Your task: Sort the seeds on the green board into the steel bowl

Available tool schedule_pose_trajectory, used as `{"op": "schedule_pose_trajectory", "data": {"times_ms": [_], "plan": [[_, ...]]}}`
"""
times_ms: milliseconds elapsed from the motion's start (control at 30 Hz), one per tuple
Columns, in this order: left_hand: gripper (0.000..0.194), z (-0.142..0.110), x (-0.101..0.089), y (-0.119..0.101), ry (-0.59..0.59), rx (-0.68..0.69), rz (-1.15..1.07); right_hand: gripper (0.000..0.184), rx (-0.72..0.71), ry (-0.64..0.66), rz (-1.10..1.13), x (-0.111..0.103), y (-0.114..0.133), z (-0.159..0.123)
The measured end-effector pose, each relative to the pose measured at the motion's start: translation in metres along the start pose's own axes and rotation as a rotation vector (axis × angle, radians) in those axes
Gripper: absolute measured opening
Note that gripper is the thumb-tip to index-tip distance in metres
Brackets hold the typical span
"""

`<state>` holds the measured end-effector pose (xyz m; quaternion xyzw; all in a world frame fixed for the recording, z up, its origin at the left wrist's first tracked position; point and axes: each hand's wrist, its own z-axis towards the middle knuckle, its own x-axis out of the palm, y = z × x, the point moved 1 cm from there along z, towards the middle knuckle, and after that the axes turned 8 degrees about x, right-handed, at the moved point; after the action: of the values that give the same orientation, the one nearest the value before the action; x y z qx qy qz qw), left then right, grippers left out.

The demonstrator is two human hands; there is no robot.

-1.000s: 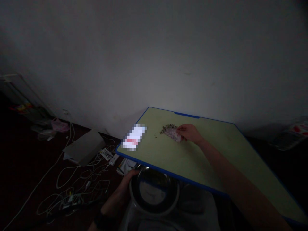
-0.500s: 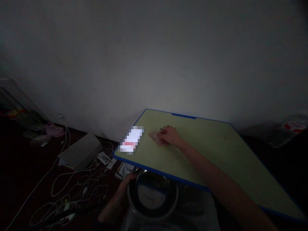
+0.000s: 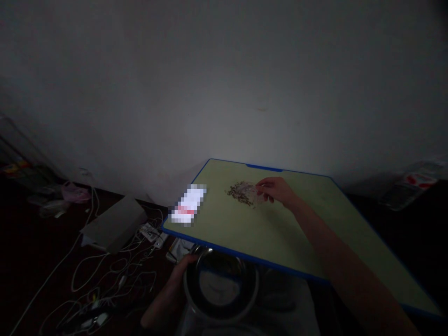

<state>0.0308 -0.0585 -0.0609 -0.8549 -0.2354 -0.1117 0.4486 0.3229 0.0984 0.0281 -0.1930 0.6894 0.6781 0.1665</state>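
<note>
My right hand [image 3: 276, 191] is over the pale yellow-green table [image 3: 280, 238], its thumb and fingers pinched on a thin, see-through piece that looks like clear plastic film [image 3: 249, 190]. The film lies partly over a scatter of small dark bits [image 3: 241, 199], too small to name. Below the table's near edge, my left hand [image 3: 182, 270] grips the left rim of a shiny metal bowl [image 3: 221, 280]. The bowl looks tilted up toward me, and its far rim sits close under the table edge.
A lit phone [image 3: 189, 205], its screen blurred out, lies on the table's left side. On the floor at left are a grey box [image 3: 115, 224], tangled white cables [image 3: 101, 261], a power strip [image 3: 150, 232] and a pink bag [image 3: 75, 192]. A wall [image 3: 224, 93] stands behind.
My right hand has moved to the right across the table with the clear film, uncovering more of the dark bits. The left hand stays on the bowl.
</note>
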Motion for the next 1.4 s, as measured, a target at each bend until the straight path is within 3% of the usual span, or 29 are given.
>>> {"op": "schedule_pose_trajectory", "data": {"times_ms": [133, 367, 567, 933, 1067, 1400], "plan": [[0.017, 0.001, 0.0, 0.004, 0.001, -0.011, -0.006, 0.022, -0.056, -0.105, -0.115, -0.005, -0.005, -0.004], [0.011, 0.005, -0.004, 0.011, -0.038, 0.034, 0.018, 0.02, -0.174, -0.119, -0.428, 0.017, -0.004, -0.008], [0.016, 0.004, -0.005, 0.01, 0.039, 0.017, 0.061, 0.02, -0.208, -0.143, -0.465, 0.021, -0.002, -0.01], [0.014, 0.006, -0.005, 0.011, 0.012, 0.018, 0.035, 0.019, -0.294, -0.138, -0.56, 0.03, 0.014, -0.021], [0.02, 0.005, -0.004, 0.011, 0.066, -0.047, 0.026, 0.019, -0.306, -0.129, -0.514, 0.034, 0.013, -0.022], [0.016, -0.001, 0.001, 0.009, 0.067, 0.003, 0.021, 0.017, -0.279, -0.066, -0.475, 0.041, 0.012, -0.025]]}}
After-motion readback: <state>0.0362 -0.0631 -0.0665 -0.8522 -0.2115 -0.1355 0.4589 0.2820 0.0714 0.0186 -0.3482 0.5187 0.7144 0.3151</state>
